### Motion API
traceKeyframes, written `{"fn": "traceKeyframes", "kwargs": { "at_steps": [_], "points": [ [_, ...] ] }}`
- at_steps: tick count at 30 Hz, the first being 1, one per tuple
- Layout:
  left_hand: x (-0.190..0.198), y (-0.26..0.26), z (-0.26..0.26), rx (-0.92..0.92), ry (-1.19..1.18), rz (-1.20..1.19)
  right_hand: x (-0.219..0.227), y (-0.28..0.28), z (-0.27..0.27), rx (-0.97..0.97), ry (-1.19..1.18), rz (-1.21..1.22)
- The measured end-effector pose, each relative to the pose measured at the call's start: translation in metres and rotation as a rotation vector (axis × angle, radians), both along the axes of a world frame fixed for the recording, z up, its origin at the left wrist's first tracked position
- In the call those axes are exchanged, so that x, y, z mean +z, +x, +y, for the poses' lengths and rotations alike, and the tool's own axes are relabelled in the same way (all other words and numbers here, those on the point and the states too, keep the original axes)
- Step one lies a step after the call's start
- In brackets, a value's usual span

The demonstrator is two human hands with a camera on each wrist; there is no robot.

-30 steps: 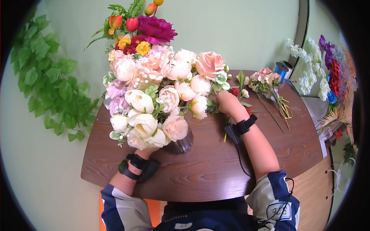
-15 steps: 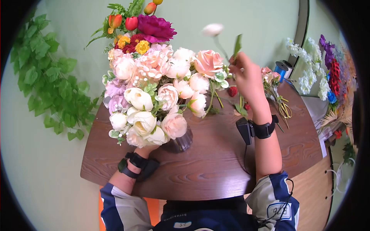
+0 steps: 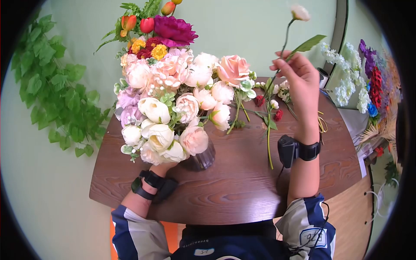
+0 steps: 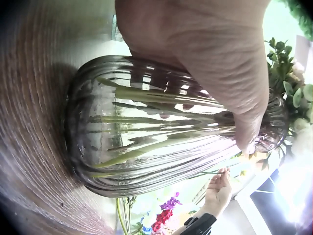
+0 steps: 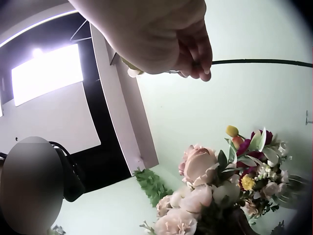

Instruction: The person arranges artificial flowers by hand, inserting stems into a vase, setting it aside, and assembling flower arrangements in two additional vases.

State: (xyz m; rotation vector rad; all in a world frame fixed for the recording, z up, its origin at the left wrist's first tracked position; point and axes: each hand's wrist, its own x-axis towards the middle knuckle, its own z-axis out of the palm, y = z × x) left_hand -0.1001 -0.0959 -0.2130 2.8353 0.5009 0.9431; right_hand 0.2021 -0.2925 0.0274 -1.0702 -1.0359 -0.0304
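Observation:
In the left wrist view my left hand [image 4: 210,54] grips a ribbed, see-through glass vase [image 4: 85,142] near its neck. Green stems stand inside the glass. From above, a full bouquet of white, cream and pink flowers [image 3: 187,108] covers most of that hand and the vase. My right hand [image 3: 303,93] is raised over the table's right side. Its thumb and fingers pinch the stem of a single pale flower [image 3: 300,13], with one long green leaf [image 3: 308,43] near the fingertips. The bloom points up, apart from the bouquet.
Loose stems and small red flowers [image 3: 278,115] lie on the brown wooden table [image 3: 234,190]. Behind the bouquet is a colourful arrangement with a large magenta bloom [image 3: 175,31]. Green vines [image 3: 60,86] hang at left; white hanging blossoms [image 3: 342,76] and other flowers are at right.
My right hand has come up from the table, carrying the pale flower, and moved right, away from the bouquet. The left hand has stayed at the vase.

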Motion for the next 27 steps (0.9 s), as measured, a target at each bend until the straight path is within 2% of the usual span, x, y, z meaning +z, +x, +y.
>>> {"fn": "traceKeyframes", "kwargs": {
  "at_steps": [5, 7, 9, 10, 13, 14, 16, 17, 19, 21, 22, 27],
  "points": [
    [0.001, 0.002, -0.001, -0.022, 0.018, -0.05, -0.016, -0.001, 0.016, 0.069, -0.199, -0.064],
    [0.003, 0.003, -0.002, -0.032, 0.026, -0.071, -0.017, -0.004, 0.017, 0.04, -0.26, -0.066],
    [0.006, 0.006, 0.0, -0.048, 0.038, -0.095, -0.02, -0.003, 0.018, -0.013, -0.509, -0.171],
    [0.007, 0.007, 0.0, -0.056, 0.041, -0.106, -0.021, -0.004, 0.016, -0.081, -0.492, -0.329],
    [0.005, 0.007, -0.005, -0.07, 0.038, -0.137, -0.014, -0.014, 0.013, -0.09, -0.601, -0.285],
    [0.007, 0.003, -0.008, -0.071, 0.035, -0.139, -0.017, -0.011, 0.014, -0.141, -0.596, -0.344],
    [0.014, -0.007, -0.013, -0.249, -0.907, -0.486, -0.023, -0.009, 0.019, -0.136, -0.614, -0.285],
    [0.015, -0.006, -0.013, -0.258, -0.907, -0.485, -0.026, -0.006, 0.021, -0.126, -0.632, -0.221],
    [0.017, -0.005, -0.013, -0.227, -0.742, -0.39, -0.041, 0.01, 0.033, -0.135, -0.718, -0.219],
    [0.019, -0.002, -0.013, -0.195, -0.576, -0.293, -0.066, 0.028, 0.049, -0.309, -0.769, -0.426],
    [0.019, -0.001, -0.013, -0.179, -0.489, -0.249, -0.07, 0.034, 0.05, -0.302, -0.884, -0.446],
    [0.021, 0.004, -0.012, -0.099, -0.057, -0.051, -0.091, 0.047, 0.057, -0.358, -1.01, -0.572]
  ]
}}
